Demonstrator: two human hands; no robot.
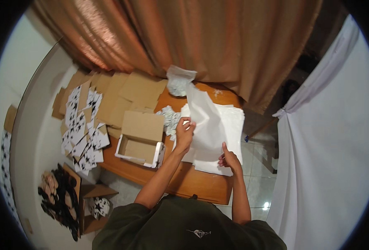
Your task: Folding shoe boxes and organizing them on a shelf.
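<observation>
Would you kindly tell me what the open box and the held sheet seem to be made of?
Open box: probably cardboard, matte, judging by its plain brown inside. Held sheet: perhaps thin paper or plastic, softly shiny, given its curl.

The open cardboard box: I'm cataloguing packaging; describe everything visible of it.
The open cardboard box looks brown inside and white outside, with dark marks on its right side. Its raised lid stands open at the far edge. It rests slightly turned on the wooden table, left of the white sheets; whether the crumpled paper touches its lid is unclear.
</observation>
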